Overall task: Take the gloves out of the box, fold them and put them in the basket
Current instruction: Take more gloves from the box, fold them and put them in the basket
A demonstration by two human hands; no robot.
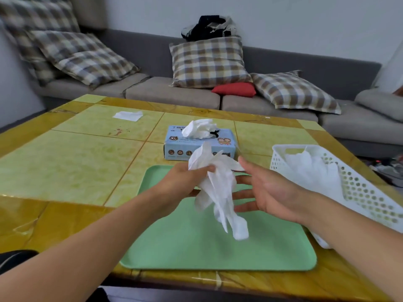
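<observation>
My left hand [185, 177] pinches a crumpled white glove [220, 192] that hangs down above the green tray [196, 247]. Just right of the glove, my right hand [268, 188] is held open with the palm turned toward it and straight fingers near or behind the glove. Behind them stands the light blue glove box [174, 144], with another white glove [199, 128] sticking out of its top slot. The white perforated basket [357, 184] lies at the right and holds several white gloves [314, 171].
The yellow-green tiled table [65, 166] carries everything. A flat white sheet [128, 115] lies at its far left. Beyond the table is a grey sofa [174, 92] with checked cushions, a red cushion [235, 89] and a dark bag.
</observation>
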